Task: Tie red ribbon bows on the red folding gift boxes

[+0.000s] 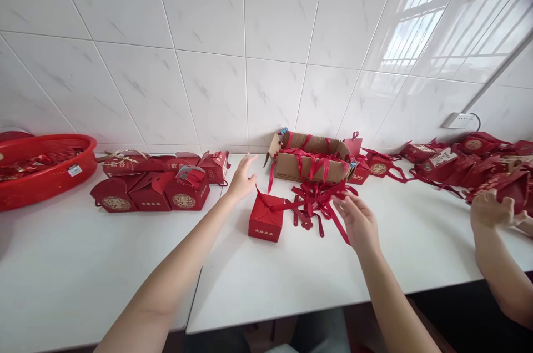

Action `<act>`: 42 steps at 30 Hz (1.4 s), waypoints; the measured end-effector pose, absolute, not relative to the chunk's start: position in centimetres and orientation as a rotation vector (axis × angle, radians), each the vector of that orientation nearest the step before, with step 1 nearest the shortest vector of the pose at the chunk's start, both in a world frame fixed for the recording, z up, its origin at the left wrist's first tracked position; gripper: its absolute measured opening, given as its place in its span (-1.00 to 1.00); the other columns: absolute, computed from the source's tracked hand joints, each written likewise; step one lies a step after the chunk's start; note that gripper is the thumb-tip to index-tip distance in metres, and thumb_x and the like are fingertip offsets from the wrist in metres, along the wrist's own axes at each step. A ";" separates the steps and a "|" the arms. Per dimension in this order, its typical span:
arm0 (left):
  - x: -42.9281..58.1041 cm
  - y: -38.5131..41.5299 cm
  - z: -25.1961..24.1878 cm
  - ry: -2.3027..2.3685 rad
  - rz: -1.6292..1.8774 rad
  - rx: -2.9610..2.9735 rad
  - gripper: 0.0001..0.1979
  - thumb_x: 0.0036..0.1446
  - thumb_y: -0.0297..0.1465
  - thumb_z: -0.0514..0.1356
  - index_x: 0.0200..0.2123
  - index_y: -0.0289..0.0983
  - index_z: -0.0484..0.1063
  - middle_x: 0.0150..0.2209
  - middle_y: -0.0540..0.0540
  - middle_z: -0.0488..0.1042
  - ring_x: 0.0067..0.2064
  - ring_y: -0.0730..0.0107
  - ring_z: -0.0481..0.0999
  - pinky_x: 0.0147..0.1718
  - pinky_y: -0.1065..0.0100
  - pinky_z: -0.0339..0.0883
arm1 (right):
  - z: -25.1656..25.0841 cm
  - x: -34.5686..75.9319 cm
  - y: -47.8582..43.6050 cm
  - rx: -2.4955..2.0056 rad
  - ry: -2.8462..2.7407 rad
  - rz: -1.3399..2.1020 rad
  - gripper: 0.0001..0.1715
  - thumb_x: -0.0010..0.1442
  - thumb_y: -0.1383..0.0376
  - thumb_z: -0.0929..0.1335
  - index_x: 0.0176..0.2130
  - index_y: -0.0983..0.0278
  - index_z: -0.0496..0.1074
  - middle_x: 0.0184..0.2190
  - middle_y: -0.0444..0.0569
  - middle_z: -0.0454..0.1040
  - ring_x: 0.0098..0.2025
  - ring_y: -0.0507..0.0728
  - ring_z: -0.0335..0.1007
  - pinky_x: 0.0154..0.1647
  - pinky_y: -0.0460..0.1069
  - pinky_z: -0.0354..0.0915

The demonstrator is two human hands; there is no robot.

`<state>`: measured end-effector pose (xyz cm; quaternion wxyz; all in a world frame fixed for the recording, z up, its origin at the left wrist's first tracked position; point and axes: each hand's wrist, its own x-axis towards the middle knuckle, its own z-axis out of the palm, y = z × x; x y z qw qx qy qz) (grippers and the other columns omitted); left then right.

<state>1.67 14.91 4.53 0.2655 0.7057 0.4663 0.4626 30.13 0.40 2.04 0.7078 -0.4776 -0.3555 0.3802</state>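
A small red gift box (266, 216) with a folded top stands on the white table (291, 281) between my two hands. My left hand (242, 178) is open above the table, just left of and behind the box, touching nothing. My right hand (358, 220) is open too, fingers spread, to the right of the box beside a heap of loose red ribbons (318, 200). Behind the ribbons sits an open cardboard box (310, 160) with more red ribbons draped over its rim.
A group of finished red gift boxes (160, 186) stands at the left, with a red plastic basket (41, 167) beyond them. More red boxes (470, 167) pile up at the right, where another person's hand (491, 210) works. A tiled wall backs the table.
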 end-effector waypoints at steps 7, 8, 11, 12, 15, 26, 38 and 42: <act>-0.1 11.6 5.6 0.957 0.423 2.387 -0.73 0.12 -0.40 0.08 -0.13 -0.13 0.46 -0.03 -0.01 0.47 -0.02 0.27 0.45 -0.06 0.32 0.34 | 2.3 26.0 3.9 -1.301 -1.510 0.544 -0.53 0.13 0.10 0.34 0.02 0.19 0.36 0.07 0.07 0.33 0.13 0.23 0.24 0.10 0.15 0.23; -0.1 11.4 5.5 0.957 0.413 2.404 -0.77 0.12 -0.37 0.09 -0.17 -0.14 0.47 -0.07 -0.02 0.48 -0.07 0.28 0.47 -0.10 0.32 0.35 | 2.4 25.0 4.1 -1.299 -1.693 0.556 -0.57 0.14 0.11 0.34 -0.01 0.19 0.40 0.05 0.07 0.34 0.12 0.24 0.24 0.11 0.16 0.22; 0.0 11.3 5.3 0.984 0.469 2.424 -0.86 0.12 -0.33 0.12 -0.31 -0.19 0.46 -0.12 -0.06 0.46 -0.12 0.28 0.46 -0.16 0.31 0.34 | 2.7 22.4 4.9 -1.309 -2.017 0.558 -0.73 0.16 0.16 0.34 -0.15 0.21 0.47 -0.02 0.08 0.37 0.07 0.25 0.26 0.04 0.15 0.25; 0.0 11.2 5.2 0.993 0.491 2.433 -0.87 0.13 -0.32 0.12 -0.35 -0.20 0.44 -0.11 -0.07 0.44 -0.12 0.28 0.45 -0.16 0.30 0.34 | 2.9 21.9 5.2 -1.295 -2.071 0.553 -0.80 0.17 0.19 0.34 -0.22 0.22 0.48 -0.07 0.06 0.39 0.02 0.24 0.29 -0.01 0.14 0.27; 0.0 10.8 4.9 1.019 0.564 2.467 -0.87 0.12 -0.31 0.14 -0.40 -0.22 0.41 -0.11 -0.09 0.40 -0.06 0.23 0.39 -0.12 0.25 0.30 | 3.2 21.3 5.9 -1.242 -2.123 0.537 -0.87 0.19 0.26 0.32 -0.37 0.25 0.42 -0.20 0.01 0.39 -0.14 0.16 0.33 -0.15 0.06 0.31; 0.8 9.4 4.7 1.049 0.647 2.588 -0.73 0.20 -0.28 0.05 -0.52 -0.24 0.19 -0.49 -0.01 0.34 -0.34 0.32 0.31 -0.23 0.27 0.19 | 3.1 21.5 5.9 -1.305 -2.076 0.635 -0.86 0.23 0.29 0.22 -0.39 0.23 0.22 -0.59 -0.19 0.25 -0.55 0.02 0.10 -0.51 -0.08 0.03; 0.5 8.3 3.8 1.107 0.579 2.349 -0.67 0.20 -0.26 -0.02 -0.58 -0.26 0.12 -0.41 -0.01 0.19 -0.49 0.48 0.20 -0.47 0.34 0.18 | 2.2 22.3 6.0 -1.236 -1.953 1.024 -0.72 0.23 0.10 0.20 -0.38 0.24 0.17 -0.67 -0.26 0.19 -0.63 -0.03 0.10 -0.62 -0.13 0.07; 0.2 8.2 3.8 1.075 0.556 2.325 -0.67 0.19 -0.27 -0.01 -0.59 -0.27 0.10 -0.40 0.00 0.16 -0.51 0.51 0.16 -0.48 0.35 0.16 | 2.3 22.9 5.9 -1.284 -1.943 1.047 -0.73 0.22 0.11 0.22 -0.37 0.25 0.20 -0.69 -0.26 0.20 -0.66 -0.04 0.12 -0.67 -0.15 0.02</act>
